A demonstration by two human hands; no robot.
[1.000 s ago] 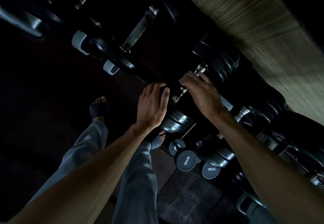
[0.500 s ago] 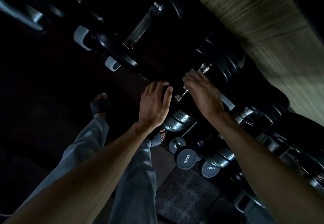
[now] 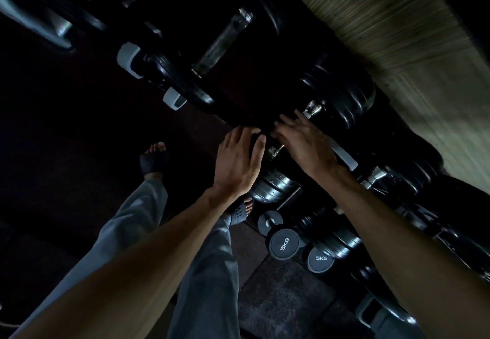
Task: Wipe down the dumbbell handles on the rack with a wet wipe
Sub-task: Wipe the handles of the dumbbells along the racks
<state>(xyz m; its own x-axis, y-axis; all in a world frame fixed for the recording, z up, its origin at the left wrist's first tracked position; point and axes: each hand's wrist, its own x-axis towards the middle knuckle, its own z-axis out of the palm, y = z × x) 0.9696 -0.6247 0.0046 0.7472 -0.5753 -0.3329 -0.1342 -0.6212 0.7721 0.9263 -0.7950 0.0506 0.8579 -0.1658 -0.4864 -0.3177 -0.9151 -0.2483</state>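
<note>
A dark dumbbell rack runs diagonally across the head view. My left hand (image 3: 238,161) lies with straight fingers on the black end plate of a dumbbell at the middle of the rack. My right hand (image 3: 305,141) reaches over that dumbbell's metal handle (image 3: 313,108), fingers spread and fairly straight, covering most of the bar. Only the chrome collars at each end of the handle show. No wet wipe is visible; the light is too dim to see under either palm. Another dumbbell with a bare steel handle (image 3: 222,41) lies farther along the rack.
Two round 5KG dumbbells (image 3: 283,243) and chrome plate dumbbells (image 3: 275,187) sit on the lower tier near my feet. A wooden wall (image 3: 397,33) stands behind the rack. My legs in grey trousers and sandals stand on dark floor mats (image 3: 278,299).
Both hands have edged slightly forward along the dumbbell, the right one sliding toward the left over the handle. The camera has shifted a little.
</note>
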